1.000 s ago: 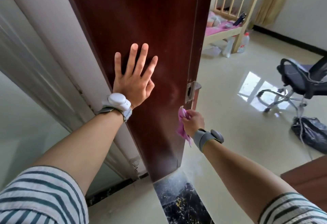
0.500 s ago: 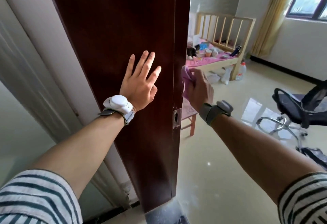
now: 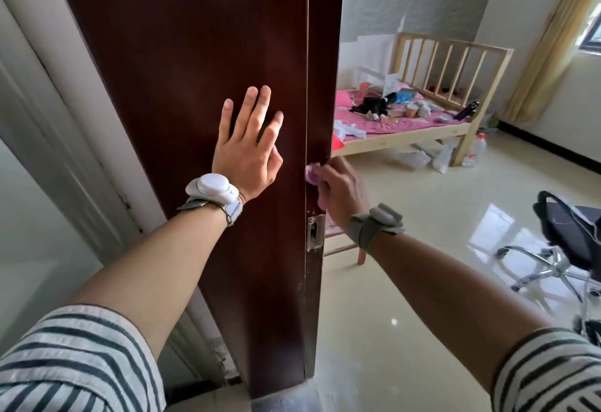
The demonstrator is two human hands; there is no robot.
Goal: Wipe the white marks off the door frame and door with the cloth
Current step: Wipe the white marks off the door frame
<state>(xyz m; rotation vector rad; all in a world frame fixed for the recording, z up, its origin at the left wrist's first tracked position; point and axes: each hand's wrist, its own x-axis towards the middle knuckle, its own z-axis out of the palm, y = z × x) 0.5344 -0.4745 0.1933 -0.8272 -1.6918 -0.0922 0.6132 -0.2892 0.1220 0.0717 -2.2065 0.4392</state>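
Two hands up | your left hand [image 3: 246,154] flat, open on door [image 3: 195,70] | right hand [image 3: 338,190] grips pink cloth [image 3: 313,173] on door edge [image 3: 320,102] | next: rub marks near latch plate [image 3: 314,233]

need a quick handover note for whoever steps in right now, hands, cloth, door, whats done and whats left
Left hand: open, palm flat on the face of the dark door, bracing it.
Right hand: closed on the pink cloth, pressing it against the door's edge just above the latch plate.
Done: cannot tell from this view how much has been cleaned.
Left: white scuffs show on the edge around the latch plate and lower down it; white marks also show on the door frame low on the left. Wipe those next.
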